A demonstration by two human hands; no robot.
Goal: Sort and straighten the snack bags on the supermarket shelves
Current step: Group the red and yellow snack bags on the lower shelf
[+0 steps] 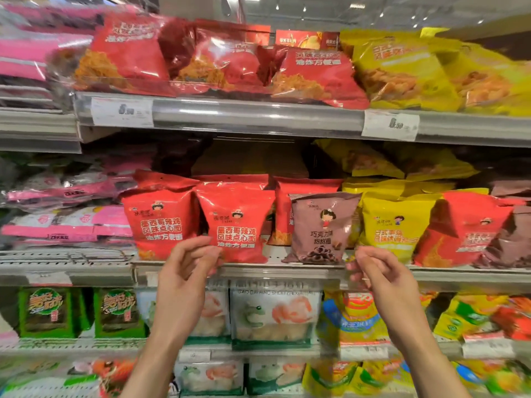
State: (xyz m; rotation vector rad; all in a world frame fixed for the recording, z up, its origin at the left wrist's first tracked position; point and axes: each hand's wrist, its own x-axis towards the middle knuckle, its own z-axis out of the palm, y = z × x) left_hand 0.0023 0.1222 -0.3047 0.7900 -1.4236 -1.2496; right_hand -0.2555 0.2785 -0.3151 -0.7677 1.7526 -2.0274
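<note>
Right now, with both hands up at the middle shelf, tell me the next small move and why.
Probably take the brown bag with the right hand and lift it out. It stands alone among red bags and yellow bags, while more brown bags sit at the far right. The right hand is just beside its lower corner; the left hand is at a red bag's lower edge.

Two white price tags sit in the grey rail of the top shelf (258,117): the left price tag (122,112) at eleven o'clock, the right price tag (390,125) at one o'clock. Ceiling lights (357,6) glow at twelve, above the aisle.
</note>
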